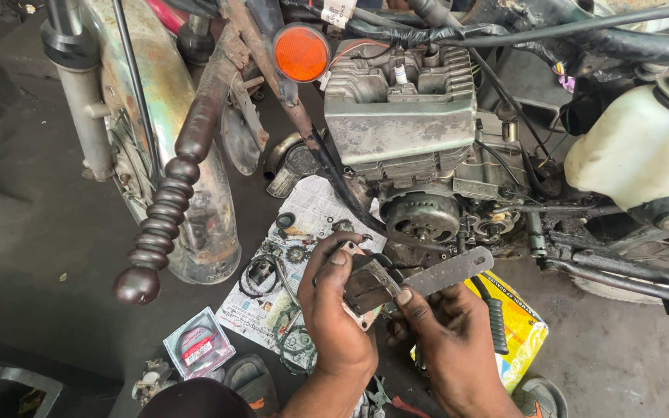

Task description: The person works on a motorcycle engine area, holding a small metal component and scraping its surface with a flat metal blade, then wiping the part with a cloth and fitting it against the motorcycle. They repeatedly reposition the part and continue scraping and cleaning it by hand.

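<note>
My left hand (336, 308) grips a small greasy metal engine part (368, 284), fingers curled over its top. My right hand (449, 340) holds a flat grey metal blade (449, 271), like a hacksaw blade piece or scraper, with its near end pressed against that part. Both hands hover above a sheet of newspaper (315, 209) on the floor, in front of the motorcycle engine (401, 108), whose side cover is off so the round rotor (422, 217) shows.
Several rings, gaskets and small gears (266, 271) lie on the newspaper. A clear packet (198, 344) with a ring lies at lower left. A yellow bag (519, 325), a white tank (644, 147), the front fork and fender (187, 155), and an orange reflector (300, 53) surround the spot.
</note>
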